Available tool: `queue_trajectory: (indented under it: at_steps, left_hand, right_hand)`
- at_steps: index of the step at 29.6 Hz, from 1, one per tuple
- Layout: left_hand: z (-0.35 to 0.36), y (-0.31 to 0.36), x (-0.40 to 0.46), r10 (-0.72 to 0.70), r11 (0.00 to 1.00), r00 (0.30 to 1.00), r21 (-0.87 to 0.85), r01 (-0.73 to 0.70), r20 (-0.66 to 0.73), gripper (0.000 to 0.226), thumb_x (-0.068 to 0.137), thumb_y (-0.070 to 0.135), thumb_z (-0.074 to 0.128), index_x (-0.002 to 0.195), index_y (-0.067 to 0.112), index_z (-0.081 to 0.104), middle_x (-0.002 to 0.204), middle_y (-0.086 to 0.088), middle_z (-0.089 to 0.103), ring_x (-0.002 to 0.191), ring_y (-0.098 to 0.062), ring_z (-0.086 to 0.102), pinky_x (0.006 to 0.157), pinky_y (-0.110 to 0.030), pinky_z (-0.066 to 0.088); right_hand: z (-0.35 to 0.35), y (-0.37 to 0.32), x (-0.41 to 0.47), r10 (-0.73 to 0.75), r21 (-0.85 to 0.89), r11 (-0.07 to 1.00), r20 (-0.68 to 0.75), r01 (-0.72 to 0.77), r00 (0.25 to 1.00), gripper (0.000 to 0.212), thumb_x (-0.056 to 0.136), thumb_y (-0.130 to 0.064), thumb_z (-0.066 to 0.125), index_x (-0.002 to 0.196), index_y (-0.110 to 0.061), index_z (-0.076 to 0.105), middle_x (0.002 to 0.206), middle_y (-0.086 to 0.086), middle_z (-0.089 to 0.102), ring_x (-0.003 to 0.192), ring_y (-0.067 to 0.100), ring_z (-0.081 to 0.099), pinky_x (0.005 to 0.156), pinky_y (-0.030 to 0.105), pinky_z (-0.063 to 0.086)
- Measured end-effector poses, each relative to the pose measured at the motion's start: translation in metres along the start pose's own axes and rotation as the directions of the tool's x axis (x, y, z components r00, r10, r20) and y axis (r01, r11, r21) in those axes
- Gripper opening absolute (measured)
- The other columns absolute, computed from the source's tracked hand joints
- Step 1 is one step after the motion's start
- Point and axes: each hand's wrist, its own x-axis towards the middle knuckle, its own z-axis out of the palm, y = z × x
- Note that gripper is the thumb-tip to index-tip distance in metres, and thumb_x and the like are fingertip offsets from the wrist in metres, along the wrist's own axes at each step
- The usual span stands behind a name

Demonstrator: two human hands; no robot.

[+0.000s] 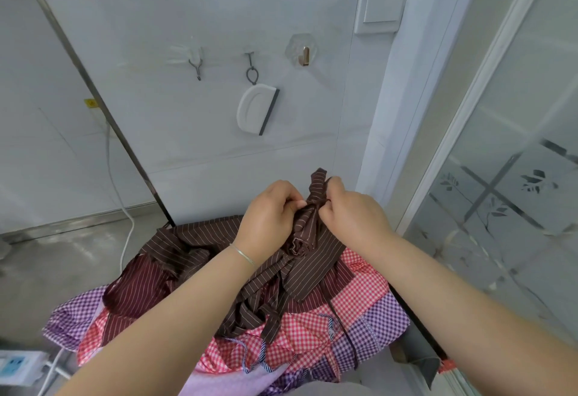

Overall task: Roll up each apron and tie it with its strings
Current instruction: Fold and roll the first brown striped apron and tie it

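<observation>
Held above the pile of checked and striped aprons (359, 311), the rolled brown pinstriped cloth apron (305, 230) is pinched by the left hand (269, 211), the right hand (350, 208) pinching its strap (316, 184); slackening probably lets the roll unwind.

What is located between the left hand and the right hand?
In the head view, the rolled brown striped apron sits between the left hand and the right hand.

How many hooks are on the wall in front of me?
3, in a row: a clear hook on the left, the middle hook holding a white scraper, and a gold-tipped hook on the right.
</observation>
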Motion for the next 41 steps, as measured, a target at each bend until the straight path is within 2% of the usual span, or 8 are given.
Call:
queue_trajectory:
  at_steps: [2,4,7,11,23,29,35,41]
  left_hand:
    - [-0.001,0.001,-0.006,0.109,0.992,0.990,0.080,-0.102,-0.089,0.010,0.090,0.015,0.060,0.082,0.010,0.060,0.081,0.009,0.058,0.063,-0.012,0.053,0.056,-0.032,0.047]
    - [-0.003,0.001,-0.009,0.281,0.950,0.945,0.188,-0.250,-0.164,0.012,0.089,0.019,0.054,0.081,0.012,0.061,0.081,0.004,0.062,0.058,-0.016,0.056,0.044,-0.030,0.046]
    - [-0.003,-0.001,-0.012,0.474,0.859,0.865,0.302,-0.413,-0.166,0.005,0.088,0.016,0.056,0.090,0.019,0.059,0.089,0.002,0.066,0.066,-0.017,0.062,0.042,-0.030,0.047]
    - [-0.020,0.007,-0.015,0.316,0.947,0.926,0.010,-0.321,-0.205,0.027,0.096,0.040,0.050,0.107,0.018,0.063,0.107,0.007,0.063,0.090,-0.008,0.064,0.068,-0.020,0.053]
    - [-0.069,-0.025,0.026,0.318,0.937,0.940,0.189,-0.292,-0.125,0.013,0.086,0.028,0.066,0.092,0.019,0.073,0.094,0.007,0.063,0.089,-0.011,0.056,0.064,-0.025,0.048]
    - [-0.084,-0.029,0.067,0.336,0.941,0.891,-0.063,-0.333,0.305,0.010,0.087,0.020,0.065,0.090,0.024,0.057,0.094,0.008,0.054,0.081,0.001,0.045,0.075,-0.020,0.039]
    - [-0.080,0.002,0.124,0.645,0.737,0.744,0.118,-0.666,0.173,0.013,0.087,0.017,0.052,0.093,0.011,0.061,0.091,-0.002,0.061,0.083,-0.017,0.053,0.067,-0.026,0.040]
    - [-0.073,0.027,0.196,0.588,0.806,0.796,-0.025,-0.591,0.142,0.013,0.085,0.003,0.057,0.094,0.007,0.065,0.092,-0.006,0.062,0.087,-0.019,0.050,0.075,-0.025,0.038]
  right_hand:
    - [0.008,-0.002,0.000,0.218,0.442,0.864,0.106,-0.242,0.970,0.021,0.098,-0.038,0.043,0.098,-0.017,0.044,0.078,0.009,0.063,0.069,0.028,0.064,0.062,0.044,0.055]
    - [0.010,-0.013,-0.002,0.284,0.833,0.360,0.332,-0.421,0.899,0.034,0.096,-0.053,0.042,0.104,-0.020,0.048,0.103,0.019,0.067,0.089,0.032,0.069,0.078,0.052,0.057]
    - [0.009,-0.029,-0.005,0.120,0.872,-0.258,0.457,-0.417,0.881,0.059,0.092,-0.054,0.047,0.128,-0.007,0.052,0.121,0.021,0.063,0.109,0.032,0.064,0.089,0.048,0.055]
    - [0.001,-0.048,-0.003,0.019,0.736,-0.525,0.513,-0.428,0.858,0.055,0.089,-0.055,0.052,0.117,-0.010,0.065,0.111,0.017,0.068,0.101,0.028,0.067,0.081,0.040,0.055]
    - [0.001,-0.093,0.023,0.096,0.753,-0.602,0.399,-0.266,0.912,0.051,0.084,-0.054,0.055,0.101,-0.011,0.076,0.099,0.010,0.068,0.088,0.020,0.064,0.090,0.036,0.047]
    - [-0.006,-0.083,0.033,0.220,0.928,-0.321,0.265,-0.187,0.939,0.058,0.082,-0.057,0.054,0.121,-0.014,0.064,0.104,0.012,0.066,0.086,0.022,0.064,0.071,0.036,0.053]
    - [-0.043,-0.066,0.065,0.379,0.985,-0.170,0.053,0.014,0.924,0.086,0.068,-0.066,0.069,0.131,-0.011,0.052,0.111,0.012,0.067,0.093,0.022,0.066,0.072,0.035,0.054]
    - [-0.094,-0.049,0.106,0.394,0.990,-0.039,-0.106,0.132,0.913,0.065,0.081,-0.046,0.060,0.132,-0.008,0.044,0.098,0.011,0.069,0.076,0.025,0.069,0.062,0.037,0.056]
